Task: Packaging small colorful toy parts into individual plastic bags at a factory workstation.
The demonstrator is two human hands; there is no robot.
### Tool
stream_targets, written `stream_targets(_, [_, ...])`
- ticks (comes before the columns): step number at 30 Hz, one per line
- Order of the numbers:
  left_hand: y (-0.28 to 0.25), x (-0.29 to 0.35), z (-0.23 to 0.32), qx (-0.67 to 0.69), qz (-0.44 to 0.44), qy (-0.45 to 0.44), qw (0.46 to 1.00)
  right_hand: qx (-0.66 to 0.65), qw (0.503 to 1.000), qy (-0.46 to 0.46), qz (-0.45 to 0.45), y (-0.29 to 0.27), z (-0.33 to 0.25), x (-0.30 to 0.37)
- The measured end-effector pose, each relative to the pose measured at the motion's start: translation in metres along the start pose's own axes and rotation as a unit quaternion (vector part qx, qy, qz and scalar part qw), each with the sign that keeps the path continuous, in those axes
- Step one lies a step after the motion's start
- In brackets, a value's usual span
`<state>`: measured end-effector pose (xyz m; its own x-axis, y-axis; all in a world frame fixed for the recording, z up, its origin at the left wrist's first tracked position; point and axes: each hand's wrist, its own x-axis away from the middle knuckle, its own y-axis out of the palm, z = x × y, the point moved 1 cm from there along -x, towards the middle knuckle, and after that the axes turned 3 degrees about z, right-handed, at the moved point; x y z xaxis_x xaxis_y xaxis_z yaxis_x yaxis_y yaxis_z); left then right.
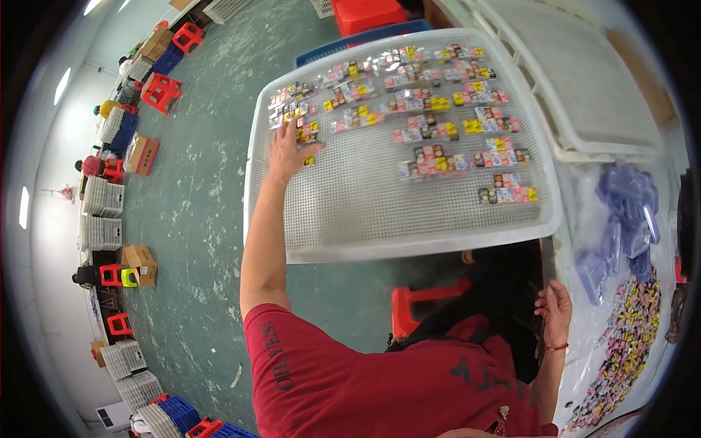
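Observation:
My left hand (287, 152) reaches over the left side of a large white perforated tray (350, 208). Its fingers are stretched with the thumb apart, touching or just above a small clear pack (307, 133) of black, pink and yellow pieces. The fingers partly cover that pack, and no firm grip on it shows. Similar clear packs (423, 130) lie in rows across the tray's far and right parts. My right hand (555, 310), with a red bead bracelet at the wrist, hangs by the table edge. Its fingers are loosely curled, the thumb is apart, and nothing shows in them.
On the white-covered table at right lie bluish clear plastic cases (628, 212) and a heap of small colourful pieces (621, 350). An empty white tray (584, 80) rests beyond them. A red stool (409, 310) stands below the tray. Stools, crates and cartons line the left wall.

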<state>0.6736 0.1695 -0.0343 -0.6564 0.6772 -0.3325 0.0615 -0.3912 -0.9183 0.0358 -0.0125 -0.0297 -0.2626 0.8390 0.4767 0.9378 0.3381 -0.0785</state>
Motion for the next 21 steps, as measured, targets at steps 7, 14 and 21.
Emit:
stream_targets(7, [-0.018,-0.016,-0.013,-0.043,-0.084,0.010,0.995,0.007,1.000,-0.010,0.002,-0.004,0.001,0.005])
stream_targets(14, [-0.027,-0.020,-0.015,-0.084,-0.070,0.056,0.992,-0.009,1.000,-0.007,-0.001,0.006,0.007,0.014])
stream_targets(21, [-0.010,-0.025,-0.002,-0.090,0.002,0.135,0.987,-0.006,0.999,0.003,0.040,0.009,-0.001,0.028])
